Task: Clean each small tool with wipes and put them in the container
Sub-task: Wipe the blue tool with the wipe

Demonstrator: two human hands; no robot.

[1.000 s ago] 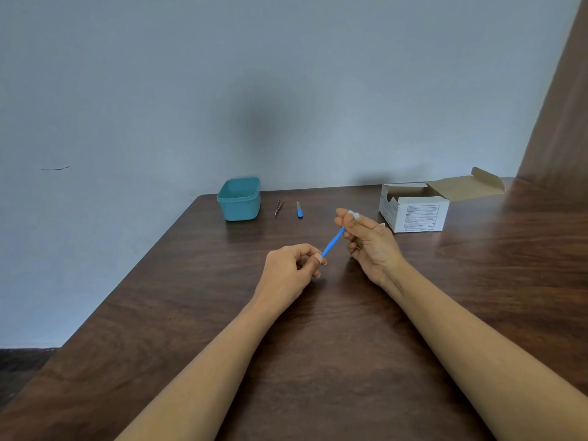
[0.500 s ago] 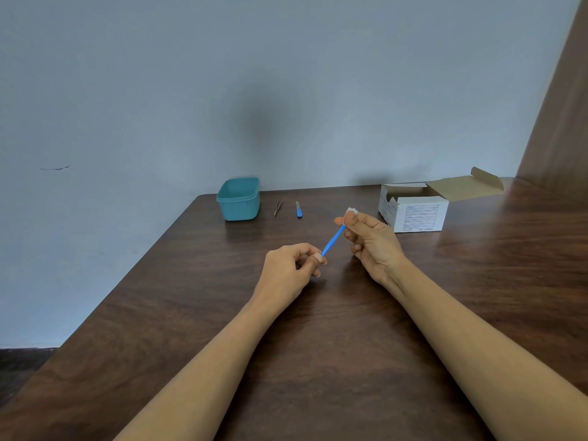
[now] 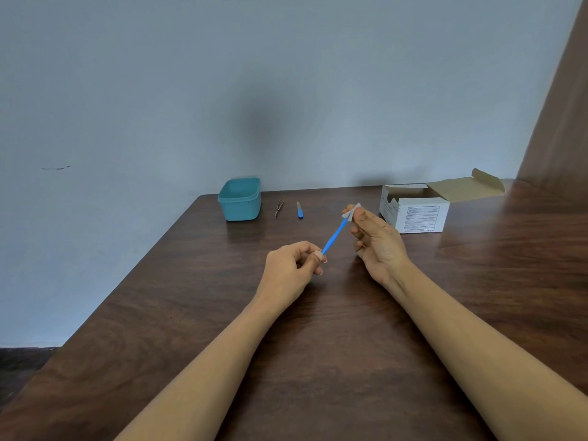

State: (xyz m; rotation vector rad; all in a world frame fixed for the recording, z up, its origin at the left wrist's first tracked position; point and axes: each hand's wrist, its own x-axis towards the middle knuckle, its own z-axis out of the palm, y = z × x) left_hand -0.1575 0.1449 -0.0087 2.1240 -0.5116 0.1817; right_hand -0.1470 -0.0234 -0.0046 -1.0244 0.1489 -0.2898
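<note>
Your left hand [image 3: 294,265] is pinching the blue tool [image 3: 334,238] low, above the worktop [image 3: 318,345] | your right hand [image 3: 378,240] is squeezing a wipe [image 3: 350,213] round its tip | risk: hard tugging could be pulling it free.

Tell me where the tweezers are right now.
Head view: the tweezers lie on the far part of the table, left of centre, between the teal container and a small blue tool, apart from both.

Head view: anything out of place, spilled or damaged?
Nothing stands out. The teal container stands upright, tweezers and a small blue tool lie beside it, and the white box sits open. The left hand grips the blue stick; the right hand pinches a wipe on it.
</note>
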